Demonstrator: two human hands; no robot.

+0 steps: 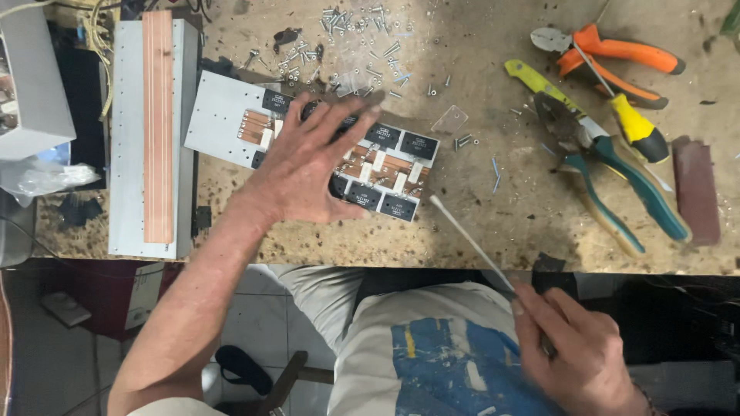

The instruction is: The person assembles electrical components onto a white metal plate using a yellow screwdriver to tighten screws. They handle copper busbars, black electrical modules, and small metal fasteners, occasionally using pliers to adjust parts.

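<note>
Left hand: the left hand (308,166) lies flat on the grey metal plate with black square parts and copper strips (308,139). Its fingers (351,119) are spread wide and press down on the plate. They pinch nothing.

Right hand: the right hand (574,347) is low and near the body, off the edge of the worn brown counter (493,46). Its fingers are curled tight around the end of a thin white stick (470,240).

Where the plate is: it sits on the counter, right in front of the person, just beside a long grey metal bar with a copper strip (150,131) on the left.

Which way things lie: the plate's long side runs from upper left to lower right. The stick points up and left from the right hand, with its tip close to the plate's lower right corner but not touching it. The left hand is on the plate, so it is the nearer one.

Other things: a pile of small silver screws (347,38) lies past the plate. Green-handled pliers (617,185), orange-handled cutters (617,58) and a yellow-handled screwdriver (636,127) lie well apart on the right.
</note>
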